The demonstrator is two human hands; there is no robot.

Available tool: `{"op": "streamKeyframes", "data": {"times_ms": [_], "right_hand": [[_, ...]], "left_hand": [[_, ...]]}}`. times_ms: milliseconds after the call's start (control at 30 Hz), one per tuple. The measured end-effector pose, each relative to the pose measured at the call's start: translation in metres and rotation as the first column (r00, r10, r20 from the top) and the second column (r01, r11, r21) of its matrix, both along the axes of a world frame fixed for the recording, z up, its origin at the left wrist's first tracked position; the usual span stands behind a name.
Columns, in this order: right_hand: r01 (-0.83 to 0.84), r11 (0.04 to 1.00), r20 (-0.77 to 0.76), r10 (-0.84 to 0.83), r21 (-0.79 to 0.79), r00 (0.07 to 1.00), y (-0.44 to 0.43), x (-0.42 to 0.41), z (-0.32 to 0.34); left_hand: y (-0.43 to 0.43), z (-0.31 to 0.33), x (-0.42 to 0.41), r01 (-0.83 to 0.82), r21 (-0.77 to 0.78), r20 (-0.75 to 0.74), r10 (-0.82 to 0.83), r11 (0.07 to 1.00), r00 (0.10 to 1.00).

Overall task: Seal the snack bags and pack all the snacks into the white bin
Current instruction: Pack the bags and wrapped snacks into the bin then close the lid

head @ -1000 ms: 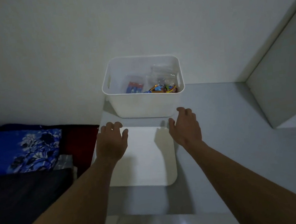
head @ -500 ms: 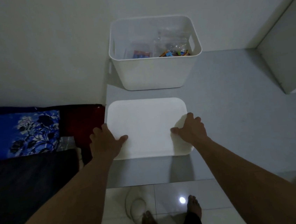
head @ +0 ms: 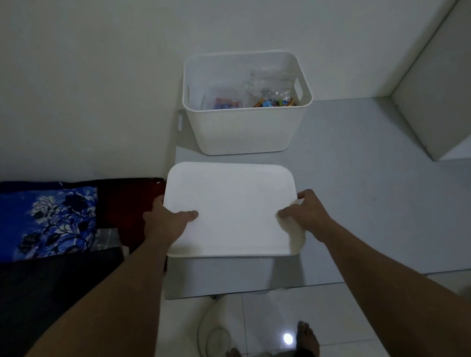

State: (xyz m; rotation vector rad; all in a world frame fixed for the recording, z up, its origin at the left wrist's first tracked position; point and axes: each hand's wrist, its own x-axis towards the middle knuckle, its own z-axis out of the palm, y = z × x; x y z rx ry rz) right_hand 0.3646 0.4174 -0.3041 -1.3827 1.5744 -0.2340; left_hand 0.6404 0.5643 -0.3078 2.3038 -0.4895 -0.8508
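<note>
Midair now: lid (L grip, R grip)

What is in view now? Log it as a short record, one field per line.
bin: white bin on the grey table, by the wall, uncovered
contents: clear snack bags with colourful snacks
lid: white lid, in front of the bin, not on it
left hand: grips the lid's left edge, thumb on top
right hand: grips the lid's right edge
beside table: blue floral fabric
</note>
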Motion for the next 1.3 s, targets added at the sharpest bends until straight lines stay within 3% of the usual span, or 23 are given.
{"op": "streamKeyframes", "data": {"times_ms": [233,467,667,933,1300], "right_hand": [[-0.014,0.994,0.055,0.02,-0.106,0.998,-0.005,-0.009,0.081],[-0.031,0.97,0.091,0.055,-0.243,0.994,-0.021,-0.011,0.168],[-0.013,0.948,0.115,0.052,-0.319,0.992,-0.052,-0.012,0.205],[0.077,0.924,0.202,0.001,-0.375,0.979,-0.125,0.014,0.216],[0.057,0.936,0.103,-0.022,-0.347,0.994,-0.242,0.056,0.152]], "left_hand": [[-0.005,0.082,0.005,0.057,-0.148,-0.094,-0.071,0.987,0.993],[-0.021,0.163,0.005,0.092,-0.254,-0.038,-0.105,0.963,0.994],[-0.056,0.202,-0.004,0.088,-0.339,0.001,-0.093,0.937,0.996],[-0.141,0.215,0.009,0.031,-0.336,0.1,0.003,0.941,0.995],[-0.241,0.174,0.039,-0.044,-0.275,0.012,0.049,0.96,0.999]]}}
